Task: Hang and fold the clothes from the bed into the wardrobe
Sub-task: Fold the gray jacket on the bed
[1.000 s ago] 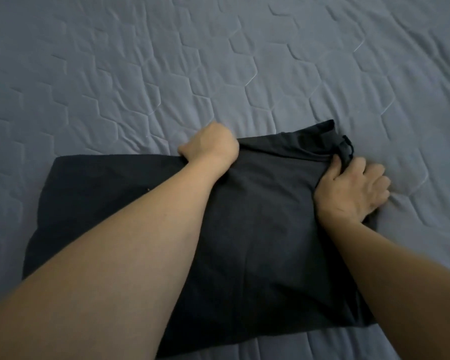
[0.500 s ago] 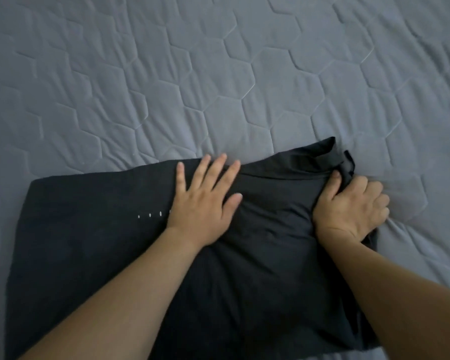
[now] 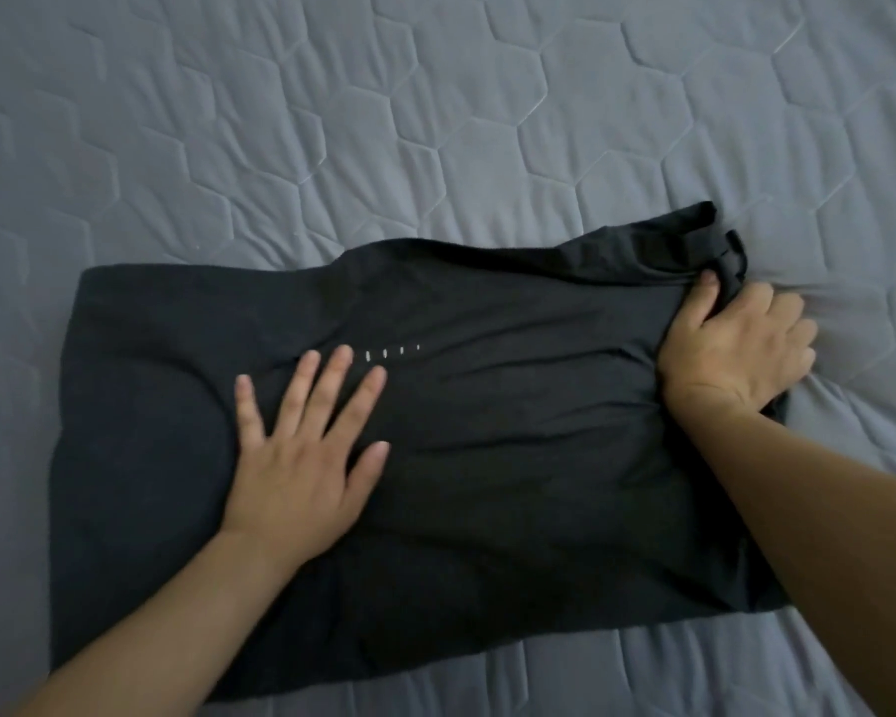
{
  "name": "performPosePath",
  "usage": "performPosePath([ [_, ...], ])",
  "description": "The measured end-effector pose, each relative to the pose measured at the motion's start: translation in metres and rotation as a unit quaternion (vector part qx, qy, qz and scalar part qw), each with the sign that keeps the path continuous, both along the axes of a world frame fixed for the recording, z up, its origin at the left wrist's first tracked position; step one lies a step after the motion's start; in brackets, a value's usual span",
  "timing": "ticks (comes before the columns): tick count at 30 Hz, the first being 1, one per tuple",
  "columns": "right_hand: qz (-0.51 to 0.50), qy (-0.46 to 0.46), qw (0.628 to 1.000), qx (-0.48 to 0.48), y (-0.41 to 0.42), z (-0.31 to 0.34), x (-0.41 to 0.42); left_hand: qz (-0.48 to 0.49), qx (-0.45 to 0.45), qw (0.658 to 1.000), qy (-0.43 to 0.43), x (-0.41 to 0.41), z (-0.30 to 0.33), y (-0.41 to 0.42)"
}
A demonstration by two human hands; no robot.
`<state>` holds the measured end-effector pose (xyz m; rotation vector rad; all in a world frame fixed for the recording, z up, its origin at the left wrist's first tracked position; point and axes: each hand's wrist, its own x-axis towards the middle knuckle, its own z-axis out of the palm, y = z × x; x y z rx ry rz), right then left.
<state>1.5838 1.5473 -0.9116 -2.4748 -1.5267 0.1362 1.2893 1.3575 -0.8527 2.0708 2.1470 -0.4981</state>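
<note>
A black garment lies folded into a wide rectangle on the bed, with a short row of small white marks near its middle. My left hand lies flat on its left half, fingers straight and spread, pressing the cloth down. At the garment's right end my right hand grips the bunched cloth, fingers curled round it and thumb on top. A thicker hem or collar band sticks out just above that hand. No wardrobe is in view.
The bed is covered by a grey quilted spread with a hexagon stitch pattern, which fills the whole view around the garment. No other clothes or objects show.
My left hand let go of the far edge, opened flat and slid left and toward me across the cloth. My right hand kept its grip at the right end.
</note>
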Motion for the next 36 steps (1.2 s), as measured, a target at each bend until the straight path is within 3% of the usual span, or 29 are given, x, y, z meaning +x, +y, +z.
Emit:
performPosePath([
  [4, 0.015, 0.005, 1.000, -0.014, -0.002, 0.008, 0.001, 0.175, 0.019, 0.984, -0.017, -0.036, 0.018, -0.047],
  [7, 0.034, 0.030, 0.998, -0.036, -0.013, 0.019, -0.005, 0.352, 0.038, 0.935, -0.026, -0.070, 0.024, -0.084],
  [9, 0.019, 0.074, 0.996, -0.052, -0.026, 0.030, -0.018, 0.462, 0.036, 0.882, -0.087, -0.096, 0.026, -0.107],
  [11, 0.029, 0.082, 0.996, -0.023, -0.049, 0.046, -0.038, 0.529, 0.074, 0.815, -0.225, -0.113, 0.024, -0.121],
  [14, 0.209, 0.057, 0.974, 0.065, -0.119, 0.077, -0.097, 0.589, 0.125, 0.710, -0.365, -0.109, 0.021, -0.124],
  [16, 0.326, 0.066, 0.941, 0.064, -0.182, 0.086, -0.140, 0.615, 0.121, 0.629, -0.459, -0.101, 0.021, -0.122],
  [18, 0.360, 0.086, 0.929, 0.024, -0.244, 0.088, -0.172, 0.618, 0.115, 0.572, -0.526, -0.098, 0.025, -0.125],
  [20, 0.288, 0.139, 0.947, -0.031, -0.295, 0.088, -0.186, 0.614, 0.122, 0.549, -0.553, -0.092, 0.030, -0.142],
  [23, 0.084, 0.216, 0.972, -0.044, -0.344, 0.093, -0.186, 0.649, 0.090, 0.502, -0.565, -0.058, 0.038, -0.205],
  [24, 0.015, 0.233, 0.971, -0.044, -0.356, 0.097, -0.182, 0.664, 0.045, 0.491, -0.562, -0.043, 0.041, -0.236],
  [26, -0.108, 0.261, 0.957, -0.061, -0.375, 0.104, -0.169, 0.684, -0.128, 0.476, -0.538, -0.020, 0.057, -0.295],
  [28, -0.217, 0.289, 0.927, -0.103, -0.394, 0.108, -0.154, 0.643, -0.302, 0.499, -0.496, -0.019, 0.086, -0.332],
  [29, -0.268, 0.301, 0.907, -0.124, -0.403, 0.111, -0.147, 0.635, -0.324, 0.514, -0.476, -0.026, 0.093, -0.338],
  [30, -0.314, 0.330, 0.879, -0.141, -0.410, 0.113, -0.141, 0.644, -0.285, 0.525, -0.478, -0.033, 0.098, -0.340],
  [31, -0.354, 0.387, 0.837, -0.159, -0.418, 0.115, -0.139, 0.669, -0.197, 0.507, -0.507, -0.044, 0.098, -0.337],
  [33, -0.387, 0.537, 0.718, -0.214, -0.435, 0.116, -0.137, 0.704, -0.027, 0.408, -0.581, -0.064, 0.092, -0.320],
  [34, -0.364, 0.583, 0.676, -0.267, -0.444, 0.118, -0.137, 0.704, 0.014, 0.358, -0.613, -0.070, 0.088, -0.310],
  [35, -0.333, 0.605, 0.649, -0.319, -0.452, 0.119, -0.136, 0.707, 0.018, 0.332, -0.625, -0.072, 0.085, -0.303],
  [36, -0.303, 0.616, 0.634, -0.356, -0.458, 0.121, -0.136, 0.716, 0.006, 0.332, -0.614, -0.072, 0.084, -0.297],
])
